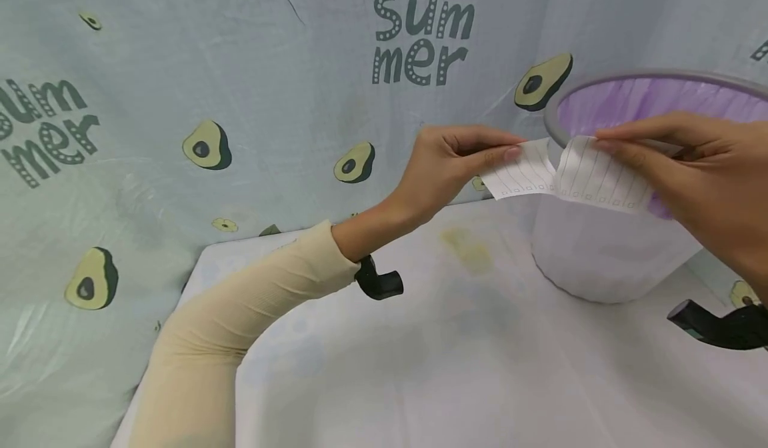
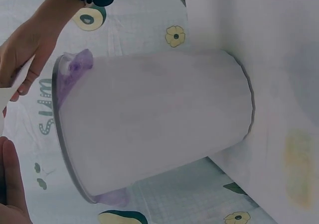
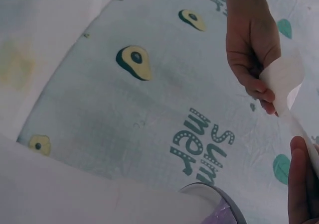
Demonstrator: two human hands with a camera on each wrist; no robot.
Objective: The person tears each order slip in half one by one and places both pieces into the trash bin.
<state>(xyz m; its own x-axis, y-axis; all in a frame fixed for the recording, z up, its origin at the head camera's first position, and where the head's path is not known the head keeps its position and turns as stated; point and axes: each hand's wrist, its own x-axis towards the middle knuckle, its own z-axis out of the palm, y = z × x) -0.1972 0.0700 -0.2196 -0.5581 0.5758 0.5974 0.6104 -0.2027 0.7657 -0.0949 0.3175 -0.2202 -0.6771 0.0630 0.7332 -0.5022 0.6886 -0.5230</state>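
Note:
A white sheet of lined paper with a row of small boxes along its lower edge is stretched between both hands. My left hand pinches its left end between thumb and fingers. The right hand pinches the other part from above. A split runs down from the top edge between the two parts, which meet near the lower edge. In the right wrist view the paper bends and twists between the hands. Both hands are above the table, the right one overlapping the waste bin in the head view.
The pale bin stands at the table's right, with a grey rim and a purple liner inside. A white cover with a yellowish stain lies on the table. Behind hangs an avocado-print cloth. Black wrist mounts sit on both wrists.

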